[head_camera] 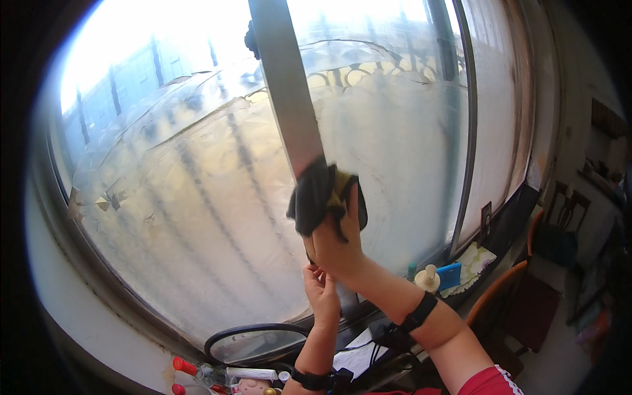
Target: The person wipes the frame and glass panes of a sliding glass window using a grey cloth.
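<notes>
My right hand (340, 237) grips a bunched black and yellow cloth (313, 202) against the lower part of the window's upright metal frame bar (291, 98). The cloth's edges look slightly blurred. Just below it is my left hand (322, 294), its fingers drawn together near the right hand's heel and the bar. Whether those fingertips pinch a bit of cloth is hidden. On both sides of the bar stretch window panes, the left pane (197, 237) and the right pane (395, 163), hazy and covered with wrinkled, torn film. Black bands circle both forearms.
Along the sill lie a black hoop-shaped object (256, 327), a bottle with a red cap (185, 366), white paper (360, 353), a cream knob-topped object (427, 279), a blue object (449, 275) and a patterned cloth (471, 266). Wooden chairs (498, 291) stand at the right.
</notes>
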Available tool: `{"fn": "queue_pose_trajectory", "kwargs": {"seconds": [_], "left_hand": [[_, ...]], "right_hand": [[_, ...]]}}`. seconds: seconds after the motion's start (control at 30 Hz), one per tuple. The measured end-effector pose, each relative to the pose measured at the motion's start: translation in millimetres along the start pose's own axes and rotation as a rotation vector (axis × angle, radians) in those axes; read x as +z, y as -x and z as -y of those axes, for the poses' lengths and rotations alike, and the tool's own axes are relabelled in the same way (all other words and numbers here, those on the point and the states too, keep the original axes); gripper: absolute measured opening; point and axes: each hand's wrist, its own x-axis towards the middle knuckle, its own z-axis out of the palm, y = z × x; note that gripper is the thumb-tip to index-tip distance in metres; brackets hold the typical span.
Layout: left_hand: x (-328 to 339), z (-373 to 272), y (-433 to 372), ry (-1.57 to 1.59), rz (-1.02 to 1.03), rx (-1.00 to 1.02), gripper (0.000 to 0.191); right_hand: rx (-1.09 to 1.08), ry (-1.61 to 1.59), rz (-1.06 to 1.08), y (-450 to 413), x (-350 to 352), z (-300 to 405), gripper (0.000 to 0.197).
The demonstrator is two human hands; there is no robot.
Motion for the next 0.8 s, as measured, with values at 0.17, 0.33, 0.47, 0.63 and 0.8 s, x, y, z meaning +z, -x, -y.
{"fn": "queue_pose_trajectory", "kwargs": {"seconds": [0.17,0.33,0.47,0.63,0.8], "left_hand": [[3.3,2.3,3.2,-0.034,-0.012,0.000,0.028],[-0.1,-3.1,0.7,-0.015,0.007,0.016,0.028],[-3.6,-8.1,-2.3,0.060,0.001,-0.050,0.032],[2.1,-5.9,-3.6,0.353,0.049,-0.088,0.043],[1.2,-20.1,-1.4,0.563,-0.118,-0.188,0.058]], "right_hand": [[-0.210,0.126,-0.299,-138.2,26.4,-26.1,0.028],[-0.285,-0.100,-0.456,-208.7,23.7,-16.9,0.038],[-0.238,-0.089,-0.490,-152.4,38.8,-17.6,0.038],[-0.141,0.030,-0.266,-40.1,20.1,-18.8,0.024],[0.120,-0.028,0.240,77.4,-3.5,12.1,0.031]]}}
